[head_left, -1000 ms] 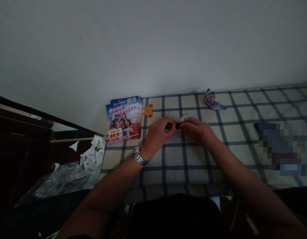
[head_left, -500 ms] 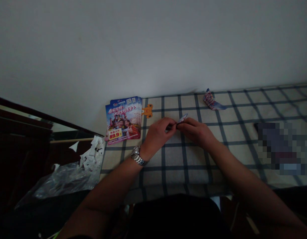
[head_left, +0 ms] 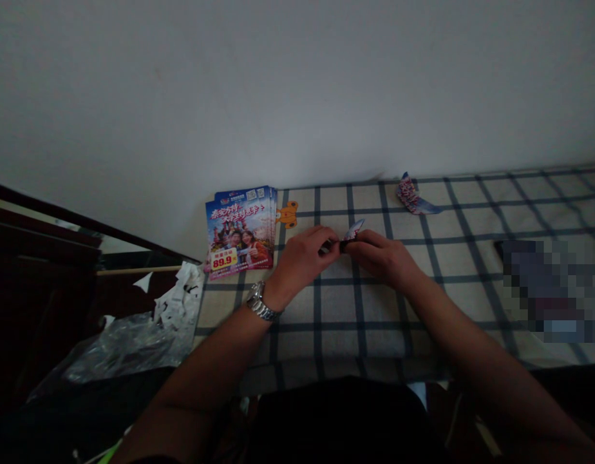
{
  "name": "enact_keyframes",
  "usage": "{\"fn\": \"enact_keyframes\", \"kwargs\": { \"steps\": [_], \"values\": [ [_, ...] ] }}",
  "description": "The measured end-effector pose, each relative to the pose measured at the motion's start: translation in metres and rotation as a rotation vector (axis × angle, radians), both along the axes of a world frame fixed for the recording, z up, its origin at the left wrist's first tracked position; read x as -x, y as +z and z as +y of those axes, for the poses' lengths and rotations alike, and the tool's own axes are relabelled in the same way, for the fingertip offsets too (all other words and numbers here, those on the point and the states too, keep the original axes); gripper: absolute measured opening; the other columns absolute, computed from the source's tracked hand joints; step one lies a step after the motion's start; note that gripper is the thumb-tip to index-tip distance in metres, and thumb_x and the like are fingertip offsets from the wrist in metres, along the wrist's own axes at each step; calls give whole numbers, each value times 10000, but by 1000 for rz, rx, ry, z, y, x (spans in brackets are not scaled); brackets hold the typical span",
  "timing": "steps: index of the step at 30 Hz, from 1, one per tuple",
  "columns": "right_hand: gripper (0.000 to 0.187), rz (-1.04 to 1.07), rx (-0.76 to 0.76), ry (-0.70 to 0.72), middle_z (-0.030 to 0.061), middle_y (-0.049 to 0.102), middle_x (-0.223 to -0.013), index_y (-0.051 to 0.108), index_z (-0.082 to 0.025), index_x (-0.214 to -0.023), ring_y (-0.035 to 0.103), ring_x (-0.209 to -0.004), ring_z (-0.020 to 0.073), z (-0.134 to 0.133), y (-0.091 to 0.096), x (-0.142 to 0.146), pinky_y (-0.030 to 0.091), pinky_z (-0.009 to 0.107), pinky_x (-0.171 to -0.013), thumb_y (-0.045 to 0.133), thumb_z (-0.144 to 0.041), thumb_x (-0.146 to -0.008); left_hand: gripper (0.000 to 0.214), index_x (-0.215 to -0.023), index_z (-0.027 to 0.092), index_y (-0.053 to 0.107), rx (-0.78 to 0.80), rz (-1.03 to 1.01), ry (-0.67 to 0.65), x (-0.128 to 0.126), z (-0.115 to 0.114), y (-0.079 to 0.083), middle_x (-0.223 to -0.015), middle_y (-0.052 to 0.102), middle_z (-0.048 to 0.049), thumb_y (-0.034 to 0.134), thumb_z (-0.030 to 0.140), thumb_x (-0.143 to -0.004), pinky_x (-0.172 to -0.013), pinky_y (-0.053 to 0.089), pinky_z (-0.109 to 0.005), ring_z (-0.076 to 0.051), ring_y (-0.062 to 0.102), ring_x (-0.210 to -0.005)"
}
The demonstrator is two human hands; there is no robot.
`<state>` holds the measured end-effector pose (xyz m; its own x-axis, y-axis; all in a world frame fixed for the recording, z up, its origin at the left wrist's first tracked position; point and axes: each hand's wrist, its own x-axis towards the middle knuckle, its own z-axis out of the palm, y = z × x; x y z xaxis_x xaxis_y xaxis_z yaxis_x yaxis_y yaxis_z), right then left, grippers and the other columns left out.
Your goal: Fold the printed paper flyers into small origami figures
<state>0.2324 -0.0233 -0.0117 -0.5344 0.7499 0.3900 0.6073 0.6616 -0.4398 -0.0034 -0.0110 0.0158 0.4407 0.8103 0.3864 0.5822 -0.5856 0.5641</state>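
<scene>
My left hand [head_left: 304, 259], with a metal watch on its wrist, pinches one end of a small folded piece of printed paper [head_left: 354, 230]. At the other end, my right hand [head_left: 385, 260] is closed on the same paper. A pale blue and white pointed part sticks up between the hands; the rest is dark or hidden by fingers. Left of my hands lies a stack of printed flyers [head_left: 239, 238]. Farther back on the right, a folded paper piece [head_left: 414, 195] in blue and pink rests on the checked cloth [head_left: 336, 309].
A bear-shaped sticker or print [head_left: 288, 215] shows beside the flyers. On the right lies a dark object [head_left: 534, 283], blurred out by pixels. Left of the table are a clear plastic bag [head_left: 123, 351] and torn white paper [head_left: 179, 299]. A wall [head_left: 297, 96] stands behind.
Both hands stay in nearly the same place on the folded paper. Its pointed part stands slightly higher and shows more of its side. The left wrist has shifted a little left.
</scene>
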Motion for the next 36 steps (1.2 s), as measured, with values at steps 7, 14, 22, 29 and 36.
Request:
{"fn": "enact_keyframes", "kwargs": {
  "steps": [7, 14, 22, 29, 36],
  "values": [
    [242, -21, -29, 13, 63, 708, -1151, 718, -312, -1186, 717, -957, 228, -1, 0, 0, 604, 326, -779, 573, -250, -1003, 95, -936, 214, 672, -11, -19, 41, -1, -2, -1, -885, 712, 4, 688, 127, -901, -765, 532, -268, -144, 689, -820],
    [195, -2, -44, 39, 71, 700, -1146, 715, -293, -1169, 713, -946, 213, 0, 1, -1, 595, 316, -782, 587, -311, -1023, 47, -923, 216, 693, 58, -73, 37, -1, 0, -3, -841, 728, 14, 698, 170, -913, -732, 549, -254, -134, 699, -762],
    [234, -13, 2, 13, 70, 676, -1137, 709, -311, -1219, 704, -953, 226, 1, 2, 1, 607, 328, -777, 570, -353, -1037, 42, -902, 210, 698, 172, -154, -1, -3, 1, -6, -829, 733, 15, 689, 182, -932, -725, 558, -245, -125, 700, -755],
    [223, 43, 44, 52, 76, 667, -1172, 722, -312, -1200, 703, -977, 231, 1, 3, -1, 612, 340, -799, 583, -327, -1027, 68, -940, 202, 688, 391, -272, -113, 1, 8, -11, -854, 743, 0, 649, 249, -971, -715, 567, -238, -128, 711, -767],
    [203, 42, -3, 87, 80, 669, -1144, 708, -275, -1181, 707, -950, 217, 1, 3, -2, 604, 317, -768, 569, -281, -1033, 125, -867, 178, 666, 477, -187, -201, 7, 10, -2, -766, 694, 8, 668, 282, -938, -683, 508, -235, -122, 661, -711]
  ]
}}
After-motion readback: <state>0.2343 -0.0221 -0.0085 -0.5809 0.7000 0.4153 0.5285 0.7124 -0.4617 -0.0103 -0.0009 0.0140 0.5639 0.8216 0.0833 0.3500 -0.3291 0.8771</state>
